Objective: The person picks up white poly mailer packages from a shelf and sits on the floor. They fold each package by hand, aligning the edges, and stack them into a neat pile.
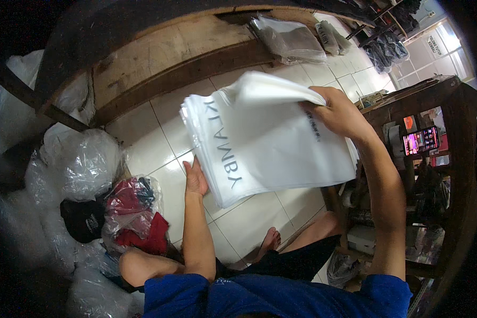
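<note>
You hold a stack of white plastic bags (270, 143), smooth and slightly matt. The floor tiles (153, 153) are glossy ceramic. The bench (164, 58) is rough, worn wood.

Stack of plastic bags (270, 138) held over the tiled floor (153, 143), centre of scene. Left hand (195, 180) under the stack's near left edge; right hand (338, 112) on its far right corner. Bagged clothes (135, 212) on the floor, near left. Wooden bench (169, 58) at far left, packets (291, 40) beyond. Wooden shelf (434, 100) at right, phone (421, 141) on it.
</note>
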Demonstrator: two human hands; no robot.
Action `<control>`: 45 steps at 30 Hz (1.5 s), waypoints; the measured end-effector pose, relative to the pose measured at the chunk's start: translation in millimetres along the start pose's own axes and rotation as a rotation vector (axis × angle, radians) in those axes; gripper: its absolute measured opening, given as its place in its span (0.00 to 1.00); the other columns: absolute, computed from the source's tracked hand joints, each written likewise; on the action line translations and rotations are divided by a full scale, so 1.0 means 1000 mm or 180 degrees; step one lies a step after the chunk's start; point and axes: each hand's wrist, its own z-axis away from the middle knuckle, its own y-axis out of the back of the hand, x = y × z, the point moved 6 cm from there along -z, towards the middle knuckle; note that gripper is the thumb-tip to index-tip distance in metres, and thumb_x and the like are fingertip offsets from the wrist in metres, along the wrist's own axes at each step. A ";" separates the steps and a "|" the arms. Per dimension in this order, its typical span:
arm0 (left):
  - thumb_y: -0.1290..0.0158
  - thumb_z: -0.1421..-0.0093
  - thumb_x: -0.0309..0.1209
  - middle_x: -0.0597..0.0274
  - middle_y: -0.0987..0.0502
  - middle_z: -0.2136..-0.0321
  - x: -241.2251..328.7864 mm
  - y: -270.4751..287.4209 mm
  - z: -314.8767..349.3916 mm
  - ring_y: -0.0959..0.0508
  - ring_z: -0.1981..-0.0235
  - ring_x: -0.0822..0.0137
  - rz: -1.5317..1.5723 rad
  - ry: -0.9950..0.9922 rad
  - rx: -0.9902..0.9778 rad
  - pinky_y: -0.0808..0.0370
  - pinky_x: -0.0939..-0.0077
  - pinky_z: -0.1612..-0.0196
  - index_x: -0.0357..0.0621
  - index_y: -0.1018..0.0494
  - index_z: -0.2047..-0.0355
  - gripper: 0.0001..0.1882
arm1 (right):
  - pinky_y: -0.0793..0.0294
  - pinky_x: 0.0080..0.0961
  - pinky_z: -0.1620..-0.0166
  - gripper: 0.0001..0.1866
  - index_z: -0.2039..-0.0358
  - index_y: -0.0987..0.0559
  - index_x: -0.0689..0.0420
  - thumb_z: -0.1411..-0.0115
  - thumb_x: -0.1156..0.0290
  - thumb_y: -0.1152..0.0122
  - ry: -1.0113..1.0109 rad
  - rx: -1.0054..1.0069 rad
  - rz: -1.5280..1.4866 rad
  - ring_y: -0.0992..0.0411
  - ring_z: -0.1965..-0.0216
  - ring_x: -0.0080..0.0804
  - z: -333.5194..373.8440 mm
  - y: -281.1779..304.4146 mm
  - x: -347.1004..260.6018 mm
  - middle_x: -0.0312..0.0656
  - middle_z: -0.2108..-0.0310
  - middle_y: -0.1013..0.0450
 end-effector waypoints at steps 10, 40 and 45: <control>0.43 0.45 0.33 0.51 0.36 0.45 -0.044 -0.009 0.022 0.31 0.47 0.56 -0.1510 -0.0007 0.0501 0.28 0.62 0.45 0.45 0.55 0.35 0.43 | 0.31 0.23 0.59 0.12 0.58 0.24 0.65 0.41 0.75 0.48 0.0020 -0.0134 -0.0405 0.31 0.66 0.23 0.029 -0.043 0.022 0.40 0.71 0.25; 0.37 0.55 0.36 0.39 0.28 0.53 -0.080 0.068 0.091 0.25 0.54 0.47 -0.3409 0.0322 0.2132 0.28 0.64 0.48 0.31 0.49 0.40 0.47 | 0.26 0.31 0.54 0.21 0.51 0.26 0.63 0.45 0.70 0.38 -0.0994 -0.0410 -0.1741 0.24 0.61 0.36 0.029 -0.353 0.353 0.49 0.60 0.23; 0.37 0.54 0.34 0.41 0.30 0.51 -0.123 0.062 0.101 0.26 0.52 0.49 -0.2878 0.0192 0.2075 0.30 0.64 0.46 0.28 0.48 0.40 0.46 | 0.26 0.39 0.55 0.18 0.55 0.26 0.61 0.47 0.71 0.39 -0.1167 0.0278 -0.0429 0.25 0.59 0.47 0.043 -0.319 0.330 0.53 0.61 0.25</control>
